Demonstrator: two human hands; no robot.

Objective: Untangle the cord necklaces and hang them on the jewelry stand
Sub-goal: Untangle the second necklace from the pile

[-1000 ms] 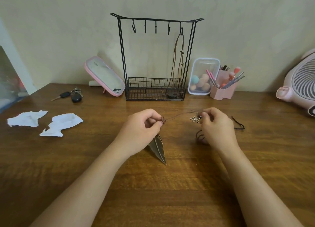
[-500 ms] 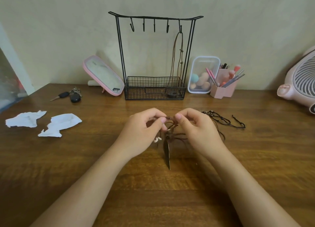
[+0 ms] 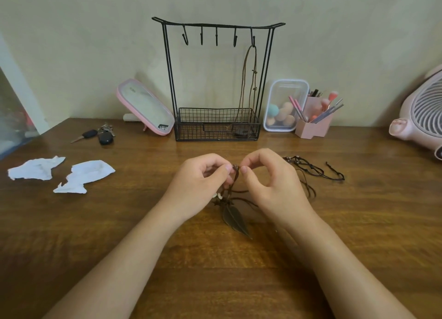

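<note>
Left hand (image 3: 197, 187) and right hand (image 3: 271, 189) pinch cord necklaces (image 3: 233, 214), seemingly one knot, well before the jewelry stand (image 3: 215, 127).

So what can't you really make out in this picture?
All in the head view:
- How the cords cross at the knot: the fingers of the left hand and right hand pinch and cover it.
- The pendant in the jewelry stand basket: dark, small, behind mesh.
- The pink fan: cut off by the right edge.
- The thing at the left edge: blurred, cropped.
</note>
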